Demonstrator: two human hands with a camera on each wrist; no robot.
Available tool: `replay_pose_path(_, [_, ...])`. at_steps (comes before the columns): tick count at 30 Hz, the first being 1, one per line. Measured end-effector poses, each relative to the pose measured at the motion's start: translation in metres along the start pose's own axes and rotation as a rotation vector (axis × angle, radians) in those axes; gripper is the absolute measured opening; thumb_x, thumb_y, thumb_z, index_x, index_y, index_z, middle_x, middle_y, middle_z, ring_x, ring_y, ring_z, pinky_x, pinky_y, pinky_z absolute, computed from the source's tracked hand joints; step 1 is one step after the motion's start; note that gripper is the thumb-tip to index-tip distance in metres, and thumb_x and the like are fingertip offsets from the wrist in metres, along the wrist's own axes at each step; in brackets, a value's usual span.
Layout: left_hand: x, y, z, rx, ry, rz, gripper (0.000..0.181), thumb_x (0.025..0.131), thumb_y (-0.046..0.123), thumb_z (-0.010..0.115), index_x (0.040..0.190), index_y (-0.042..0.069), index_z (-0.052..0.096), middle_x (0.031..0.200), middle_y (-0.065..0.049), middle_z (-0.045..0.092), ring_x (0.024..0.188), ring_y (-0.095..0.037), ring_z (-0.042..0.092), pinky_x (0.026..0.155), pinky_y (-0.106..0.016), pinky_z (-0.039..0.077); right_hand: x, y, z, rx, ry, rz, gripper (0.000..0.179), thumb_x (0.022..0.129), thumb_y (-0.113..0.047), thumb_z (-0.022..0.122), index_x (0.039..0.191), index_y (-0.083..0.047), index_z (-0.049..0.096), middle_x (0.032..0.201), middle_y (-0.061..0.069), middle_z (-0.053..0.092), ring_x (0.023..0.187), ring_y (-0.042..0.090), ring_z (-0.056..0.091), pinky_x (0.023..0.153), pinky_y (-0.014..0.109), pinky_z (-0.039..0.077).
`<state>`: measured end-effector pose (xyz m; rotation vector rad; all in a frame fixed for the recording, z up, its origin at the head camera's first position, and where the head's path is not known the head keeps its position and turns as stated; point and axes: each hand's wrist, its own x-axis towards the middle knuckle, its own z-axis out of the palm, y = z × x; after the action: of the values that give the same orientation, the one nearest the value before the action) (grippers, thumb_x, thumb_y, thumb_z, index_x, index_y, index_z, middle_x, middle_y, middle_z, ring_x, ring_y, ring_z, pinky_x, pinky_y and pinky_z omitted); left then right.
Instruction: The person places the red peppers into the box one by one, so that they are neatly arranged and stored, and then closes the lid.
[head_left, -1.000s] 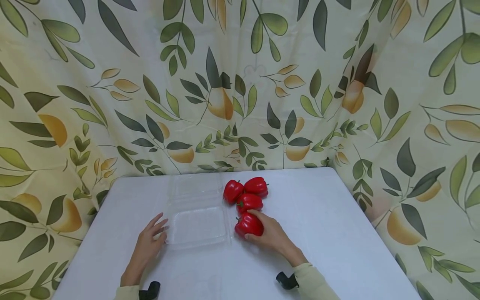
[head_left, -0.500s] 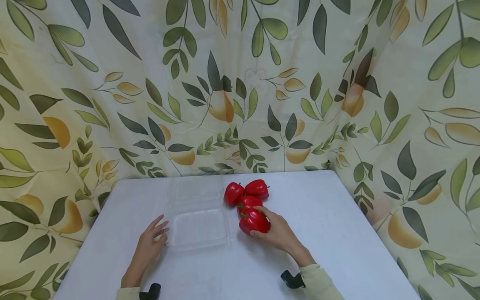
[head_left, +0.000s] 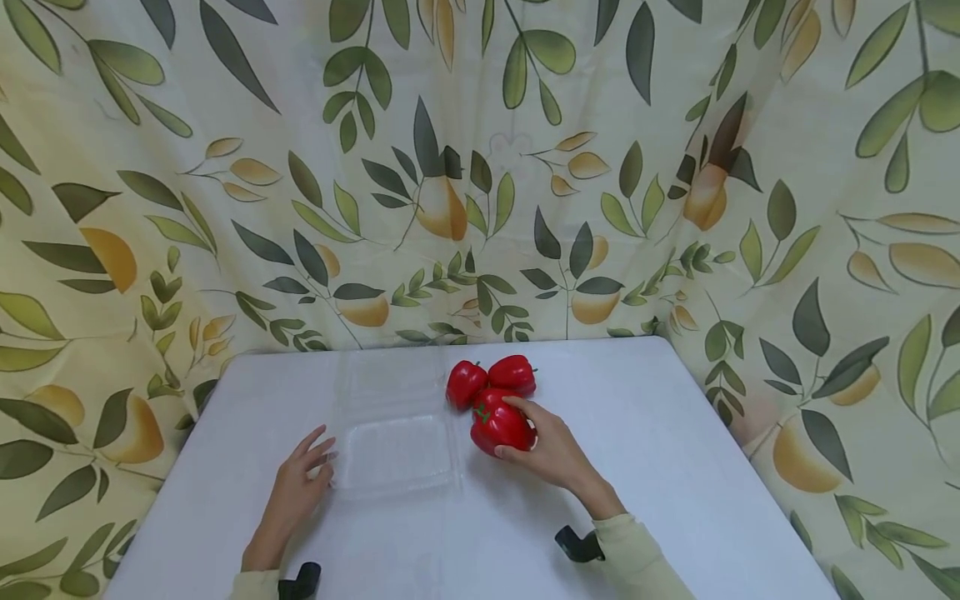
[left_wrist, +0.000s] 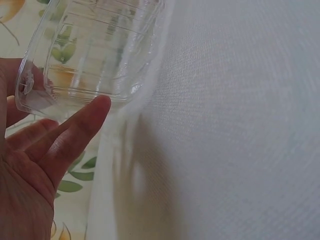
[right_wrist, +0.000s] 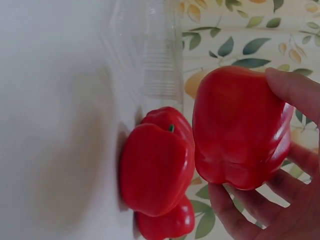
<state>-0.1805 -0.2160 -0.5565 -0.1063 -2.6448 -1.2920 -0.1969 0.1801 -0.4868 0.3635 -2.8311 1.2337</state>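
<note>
A red pepper [right_wrist: 242, 127] is being held up beside the plastic box [head_left: 397, 457]

The right hand [head_left: 551, 454] is gripping the pepper just to the right of the box, thumb resting on one side and fingers supporting the other. The hand is spreading about as wide as the pepper's body, which is filling the grip. In the right wrist view, the pepper is hanging above the white table [head_left: 675, 467].

Three more red peppers are lying to the right of the box: a first pepper [head_left: 467, 384] sitting nearest its back part, a second pepper [head_left: 513, 373] lying farther right, and a third pepper [right_wrist: 156, 170] showing mostly hidden behind the held one in the head view.

The left hand [head_left: 296, 492] is staying loosely spread at the box's left edge. One fingertip is lying in front of the clear wall while another finger is showing through it; whether they are pressing on the plastic, I cannot tell.

Behind the box, a leafy cloth [head_left: 495, 275] is hanging.
</note>
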Motion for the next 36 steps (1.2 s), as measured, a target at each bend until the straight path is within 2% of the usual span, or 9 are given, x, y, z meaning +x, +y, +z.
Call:
replay_pose_path(9, [0.001, -0.002, -0.001, -0.015, -0.009, 0.008, 0.039, 0.090, -0.003, 0.056, 0.129, -0.006, 0.060, 0.152, -0.019, 0.043, 0.111, -0.041, 0.066, 0.070, -0.012, 0.055, 0.010, -0.010, 0.005, 0.043, 0.010, -0.024, 0.082, 0.068, -0.027, 0.088, 0.141, -0.023, 0.050, 0.134, 0.003, 0.058, 0.122, 0.026, 0.055, 0.081, 0.041, 0.062])
replay_pose_path(17, [0.002, -0.006, -0.001, -0.017, 0.032, 0.075, 0.038, 0.088, -0.005, 0.056, 0.125, -0.009, 0.061, 0.148, -0.023, 0.046, 0.106, -0.042, 0.067, 0.066, -0.015, 0.057, 0.018, -0.023, 0.015, 0.103, -0.006, -0.073, 0.081, 0.068, -0.027, 0.088, 0.140, -0.023, 0.050, 0.137, 0.003, 0.057, 0.125, 0.027, 0.054, 0.084, 0.044, 0.061])
replay_pose_path(26, [0.001, -0.006, 0.000, -0.017, 0.016, 0.048, 0.038, 0.089, -0.004, 0.055, 0.126, -0.009, 0.061, 0.149, -0.021, 0.045, 0.107, -0.042, 0.067, 0.067, -0.014, 0.057, 0.021, -0.032, 0.029, 0.169, -0.092, -0.060, 0.081, 0.069, -0.028, 0.088, 0.140, -0.026, 0.048, 0.138, 0.001, 0.053, 0.130, 0.027, 0.049, 0.085, 0.044, 0.061])
replay_pose_path(36, [0.001, -0.006, 0.001, -0.010, 0.008, 0.019, 0.038, 0.090, -0.003, 0.056, 0.127, -0.007, 0.060, 0.150, -0.019, 0.045, 0.109, -0.040, 0.067, 0.068, -0.012, 0.055, 0.026, -0.047, 0.040, 0.224, -0.119, -0.094, 0.080, 0.071, -0.027, 0.086, 0.141, -0.024, 0.049, 0.138, 0.003, 0.055, 0.129, 0.028, 0.050, 0.085, 0.045, 0.061])
